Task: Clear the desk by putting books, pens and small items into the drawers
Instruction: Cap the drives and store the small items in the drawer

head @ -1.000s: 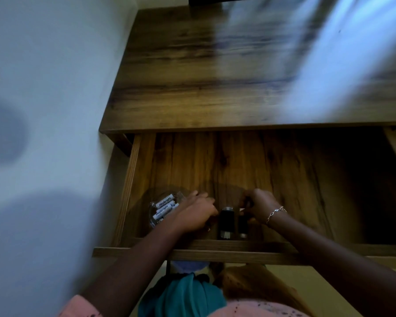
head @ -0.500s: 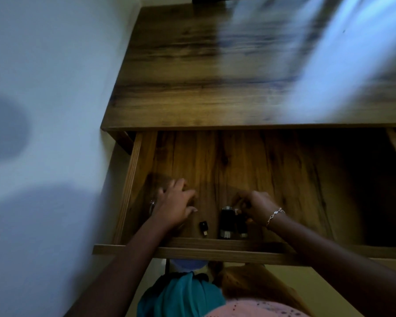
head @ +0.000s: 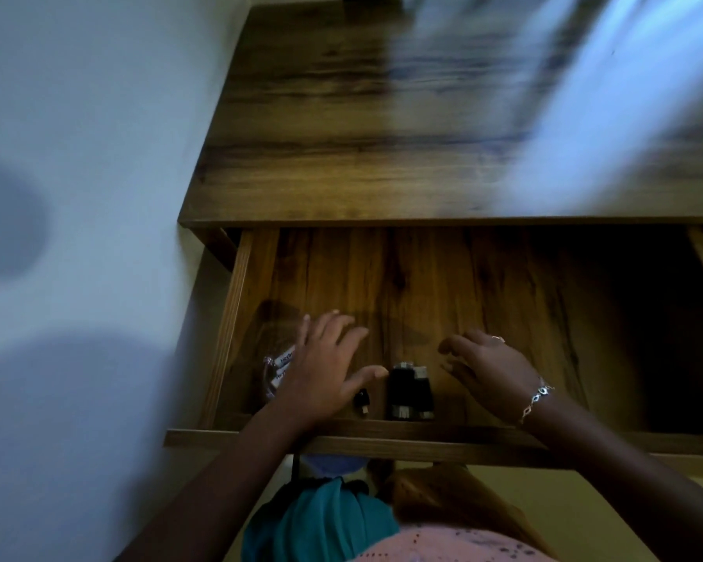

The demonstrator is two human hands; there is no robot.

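Inside drawer point(head: 483, 285): left hand point(head: 321, 375) splayed, empty, partly over batteries point(head: 281, 365) near left wall. Right hand point(head: 490, 369) loosely spread, empty. Between hands, by front edge: plug point(head: 361, 400), two black cylinders point(head: 410, 393). Drawer's back, right half bare; worktop point(head: 341, 148) above.

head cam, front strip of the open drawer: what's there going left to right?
Drawer left wall → clear bag of labelled white tubes → left hand, open, partly over the bag → small black piece → pair of dark cylinders → right hand, open, with bracelet.
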